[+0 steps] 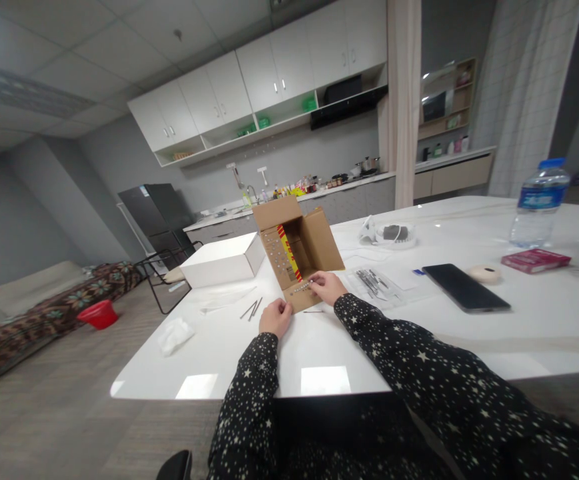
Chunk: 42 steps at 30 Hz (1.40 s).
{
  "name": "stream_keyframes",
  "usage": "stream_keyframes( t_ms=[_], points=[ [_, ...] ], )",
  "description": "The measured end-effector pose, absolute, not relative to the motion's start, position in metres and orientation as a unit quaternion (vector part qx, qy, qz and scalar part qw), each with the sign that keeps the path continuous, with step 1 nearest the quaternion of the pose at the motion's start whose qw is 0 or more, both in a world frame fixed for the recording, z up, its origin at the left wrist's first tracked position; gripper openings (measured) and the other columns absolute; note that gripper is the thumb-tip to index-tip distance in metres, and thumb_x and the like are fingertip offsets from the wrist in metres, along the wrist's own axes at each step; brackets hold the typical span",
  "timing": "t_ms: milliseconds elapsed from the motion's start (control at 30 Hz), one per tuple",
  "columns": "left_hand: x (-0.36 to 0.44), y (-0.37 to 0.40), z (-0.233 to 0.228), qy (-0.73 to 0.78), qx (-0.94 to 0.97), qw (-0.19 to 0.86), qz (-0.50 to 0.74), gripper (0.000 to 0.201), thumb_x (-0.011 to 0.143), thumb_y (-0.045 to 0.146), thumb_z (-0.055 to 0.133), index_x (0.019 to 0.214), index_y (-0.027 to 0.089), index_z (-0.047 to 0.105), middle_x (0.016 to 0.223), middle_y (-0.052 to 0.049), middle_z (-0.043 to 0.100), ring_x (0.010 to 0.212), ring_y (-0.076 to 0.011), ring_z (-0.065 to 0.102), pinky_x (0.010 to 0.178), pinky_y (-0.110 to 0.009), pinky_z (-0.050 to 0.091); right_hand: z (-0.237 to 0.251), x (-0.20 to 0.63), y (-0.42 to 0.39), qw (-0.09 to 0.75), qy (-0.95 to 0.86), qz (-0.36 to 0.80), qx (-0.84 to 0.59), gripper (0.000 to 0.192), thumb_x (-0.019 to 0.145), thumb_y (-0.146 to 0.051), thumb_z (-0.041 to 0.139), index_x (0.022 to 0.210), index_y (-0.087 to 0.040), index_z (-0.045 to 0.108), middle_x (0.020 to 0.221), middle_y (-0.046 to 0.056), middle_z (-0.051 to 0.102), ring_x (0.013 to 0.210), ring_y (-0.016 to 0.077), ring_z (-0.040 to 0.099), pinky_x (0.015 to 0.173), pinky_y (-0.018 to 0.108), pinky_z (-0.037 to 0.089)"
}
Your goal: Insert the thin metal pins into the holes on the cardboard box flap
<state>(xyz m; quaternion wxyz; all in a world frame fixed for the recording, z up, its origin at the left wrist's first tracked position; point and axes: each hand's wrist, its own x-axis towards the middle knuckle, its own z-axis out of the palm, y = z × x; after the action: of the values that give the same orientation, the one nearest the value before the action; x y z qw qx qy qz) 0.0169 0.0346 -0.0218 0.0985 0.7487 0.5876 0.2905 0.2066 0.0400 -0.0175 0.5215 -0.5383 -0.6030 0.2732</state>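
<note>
Right hand [327, 287] pinches a thin strip of small pieces [302, 289] against the lower flap of the open cardboard box [296, 257], its long axis running left-right between both hands. Left hand [276, 317], fingers curled and apparently holding nothing, rests on the worktop [319, 353] just short of the strip's left end; bare worktop lies towards me.

— What is the cardboard box [296, 257] like?

— Small, brown, lying on its side with flaps spread wide, the opening facing the person. A yellow and red strip runs along the inner left flap.

— Anything by it?

— A thin strip [302, 288] of small pale pieces lies across the lower flap. Thin metal rods [252, 309] lie on the white table just left of it.
</note>
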Motion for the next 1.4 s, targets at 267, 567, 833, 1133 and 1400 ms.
stream_keyframes(
  t_ms=[267, 567, 833, 1133, 1400],
  points=[
    [0.0172, 0.034, -0.0215, 0.59, 0.748, 0.099, 0.287, 0.028, 0.08, 0.041, 0.045, 0.065, 0.02, 0.054, 0.064, -0.001, 0.06, 0.064, -0.0137, 0.053, 0.06, -0.024, 0.033, -0.0171, 0.2061, 0.042, 0.552, -0.566, 0.337, -0.511, 0.019, 0.08, -0.026, 0.058, 0.089, -0.011, 0.063, 0.085, 0.01, 0.071, 0.063, 0.0131, 0.067, 0.054, 0.019, 0.05],
    [0.0171, 0.0341, -0.0217, 0.592, 0.748, 0.098, 0.282, 0.027, 0.08, 0.041, 0.045, 0.065, 0.02, 0.053, 0.064, -0.001, 0.06, 0.064, -0.0139, 0.053, 0.06, -0.024, 0.032, -0.0182, 0.2059, 0.0452, 0.567, -0.539, 0.357, -0.51, 0.014, 0.082, -0.022, 0.056, 0.09, -0.012, 0.06, 0.083, 0.009, 0.07, 0.056, 0.0106, 0.064, 0.045, 0.016, 0.047],
    [0.0159, 0.0355, -0.0228, 0.584, 0.75, 0.105, 0.292, 0.028, 0.08, 0.041, 0.045, 0.065, 0.02, 0.054, 0.064, -0.001, 0.06, 0.064, -0.0138, 0.052, 0.06, -0.024, 0.032, -0.022, 0.2096, 0.0456, 0.555, -0.547, 0.296, -0.553, 0.014, 0.077, -0.024, 0.062, 0.078, -0.016, 0.051, 0.061, -0.001, 0.063, 0.044, 0.008, 0.055, 0.044, 0.018, 0.044],
    [0.0161, 0.0362, -0.0233, 0.585, 0.75, 0.101, 0.291, 0.027, 0.079, 0.041, 0.045, 0.064, 0.02, 0.053, 0.065, -0.001, 0.06, 0.064, -0.0137, 0.052, 0.06, -0.024, 0.033, -0.0178, 0.2037, 0.0401, 0.58, -0.564, 0.34, -0.48, 0.012, 0.075, -0.016, 0.058, 0.075, -0.018, 0.046, 0.057, -0.004, 0.059, 0.043, 0.0082, 0.052, 0.041, 0.018, 0.043],
    [0.0163, 0.0361, -0.0242, 0.585, 0.751, 0.099, 0.29, 0.026, 0.08, 0.04, 0.045, 0.065, 0.02, 0.054, 0.065, -0.001, 0.061, 0.065, -0.0138, 0.053, 0.06, -0.024, 0.033, -0.0183, 0.2026, 0.042, 0.559, -0.542, 0.363, -0.512, 0.006, 0.078, -0.013, 0.056, 0.077, -0.016, 0.051, 0.061, -0.001, 0.06, 0.046, 0.0083, 0.053, 0.04, 0.017, 0.043]
  ],
)
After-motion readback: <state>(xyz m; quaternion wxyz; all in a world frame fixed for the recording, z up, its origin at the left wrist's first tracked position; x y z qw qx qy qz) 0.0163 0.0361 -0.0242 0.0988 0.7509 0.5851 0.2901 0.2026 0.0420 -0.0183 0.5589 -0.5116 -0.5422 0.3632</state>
